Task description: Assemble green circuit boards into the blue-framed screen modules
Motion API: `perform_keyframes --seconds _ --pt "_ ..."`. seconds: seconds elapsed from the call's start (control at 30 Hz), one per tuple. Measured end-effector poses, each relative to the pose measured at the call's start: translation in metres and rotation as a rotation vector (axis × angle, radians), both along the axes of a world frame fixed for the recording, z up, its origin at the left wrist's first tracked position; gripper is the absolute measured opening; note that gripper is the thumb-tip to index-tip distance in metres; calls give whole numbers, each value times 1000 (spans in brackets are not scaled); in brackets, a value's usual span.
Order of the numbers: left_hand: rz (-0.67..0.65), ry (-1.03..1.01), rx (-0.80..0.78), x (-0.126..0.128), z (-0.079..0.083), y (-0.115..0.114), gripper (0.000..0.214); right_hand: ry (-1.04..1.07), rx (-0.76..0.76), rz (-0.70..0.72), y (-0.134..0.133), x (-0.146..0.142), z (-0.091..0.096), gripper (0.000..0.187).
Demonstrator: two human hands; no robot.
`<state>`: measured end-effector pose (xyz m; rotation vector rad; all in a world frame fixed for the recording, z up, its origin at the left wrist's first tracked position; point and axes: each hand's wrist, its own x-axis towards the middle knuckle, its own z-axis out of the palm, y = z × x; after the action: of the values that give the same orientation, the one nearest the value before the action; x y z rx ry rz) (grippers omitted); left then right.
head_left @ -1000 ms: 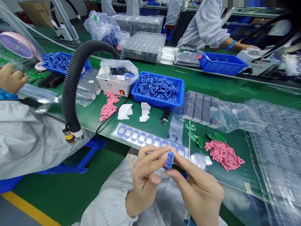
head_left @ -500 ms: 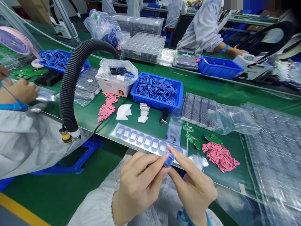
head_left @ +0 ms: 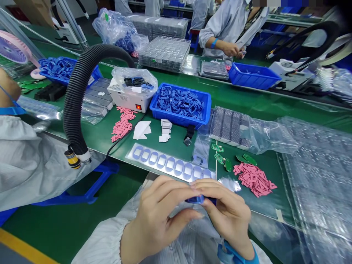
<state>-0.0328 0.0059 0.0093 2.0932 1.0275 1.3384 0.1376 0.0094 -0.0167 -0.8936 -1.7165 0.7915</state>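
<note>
In front of my lap, a small blue plastic casing [head_left: 195, 199] is held edge-on between both hands. My right hand [head_left: 229, 211] is closed on it, thumb below and fingers over the top. The fingers of my left hand [head_left: 161, 214] curl over the casing's upper side and press on it, while its thumb hangs apart underneath. Fingertips cover much of the casing. Just beyond my hands, a clear strip of oval blue-rimmed stickers [head_left: 170, 165] lies along the table edge.
Behind the strip stands a blue bin [head_left: 180, 123] of blue casings. Pink strips [head_left: 254, 179] and green circuit boards [head_left: 220, 158] lie to the right. A black ribbed hose [head_left: 73, 106] arches at left. Co-workers' arms show at left and across the bench.
The casing has tilted to edge-on and dropped slightly. My left thumb has come away from it, and my right fingers have moved over its top. Across the bench, a co-worker's hands have drawn together.
</note>
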Motion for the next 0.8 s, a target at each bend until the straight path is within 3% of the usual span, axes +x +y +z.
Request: perform_keyframes --seconds 0.23,0.4,0.5,0.67,0.8 --pt "-22 -75 31 1 -12 6 8 -231 118 -61 -9 6 2 23" --pt "11 134 13 -4 -18 8 20 -353 200 -111 -7 7 6 24" --pt "36 103 4 -1 -20 7 19 -349 239 -177 -6 0 5 24" --pt "108 4 -29 5 -17 5 19 -252 126 -460 -13 -12 -3 33" --pt "129 -12 -4 4 -17 2 19 -190 14 -437 -17 -11 -1 23"
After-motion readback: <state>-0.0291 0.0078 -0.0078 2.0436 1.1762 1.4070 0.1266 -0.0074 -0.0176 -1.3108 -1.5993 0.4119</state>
